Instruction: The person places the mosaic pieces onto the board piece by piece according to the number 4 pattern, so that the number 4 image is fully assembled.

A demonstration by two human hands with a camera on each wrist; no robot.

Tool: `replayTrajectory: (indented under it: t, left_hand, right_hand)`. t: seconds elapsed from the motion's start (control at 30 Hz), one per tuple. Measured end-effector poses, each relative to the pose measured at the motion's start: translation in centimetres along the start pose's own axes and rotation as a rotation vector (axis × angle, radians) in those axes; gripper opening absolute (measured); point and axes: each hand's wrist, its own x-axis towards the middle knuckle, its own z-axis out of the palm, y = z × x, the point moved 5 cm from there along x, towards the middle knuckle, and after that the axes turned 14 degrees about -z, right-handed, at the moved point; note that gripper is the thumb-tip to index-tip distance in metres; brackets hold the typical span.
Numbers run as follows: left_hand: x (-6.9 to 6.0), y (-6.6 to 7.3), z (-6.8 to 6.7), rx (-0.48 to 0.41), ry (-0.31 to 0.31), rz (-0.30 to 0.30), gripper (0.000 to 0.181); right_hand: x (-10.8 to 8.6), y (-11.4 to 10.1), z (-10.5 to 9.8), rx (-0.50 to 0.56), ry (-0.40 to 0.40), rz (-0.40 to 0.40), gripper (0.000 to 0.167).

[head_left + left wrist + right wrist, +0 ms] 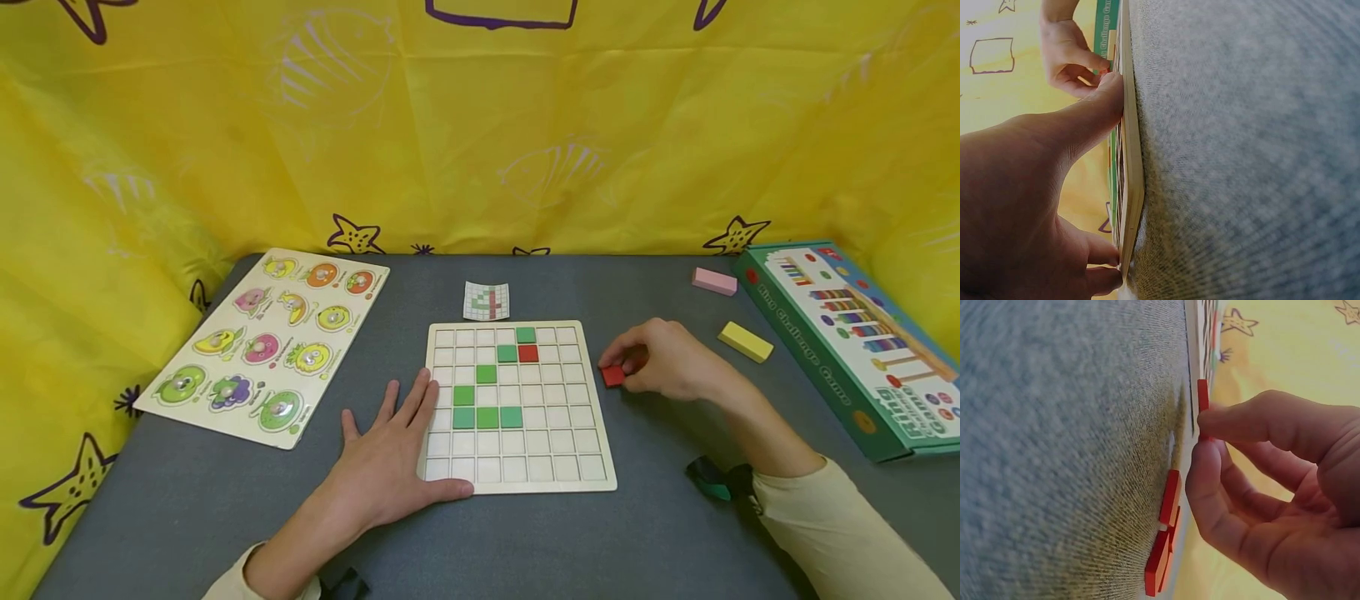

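Note:
A pale wooden grid board (573, 472) lies flat on the table, with several green square tiles (487, 374) and one red tile (528, 353) in its cells. My left hand (392, 462) rests at the board's left side with fingers spread, the thumb (1094, 106) lying on its near edge. To the right of the board, my right hand (663, 360) pinches a red square tile (1203, 403) between thumb and finger. More red tiles (1171, 497) lie on the table below that hand in the right wrist view; the head view does not show them clearly.
A small pattern card (486, 301) lies just behind the board. At left is a fruit puzzle board (255, 350). A green game box (862, 350), a pink block (714, 282) and a yellow block (745, 342) are at right. A yellow cloth (465, 125) hangs behind.

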Motion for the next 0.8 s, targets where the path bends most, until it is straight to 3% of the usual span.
replayTrajectory:
  t: [0.47, 0.8]
  left_hand:
    - [-0.1, -0.1, -0.1, -0.002, 0.001, -0.004, 0.131]
    - [-0.1, 0.0, -0.1, -0.001, 0.0, -0.003, 0.131]
  right_hand:
    - [0.5, -0.5, 0.1, 0.162, 0.033, -0.034, 0.028]
    - [2.0, -2.2, 1.2, 0.192, 0.061, -0.003, 0.025]
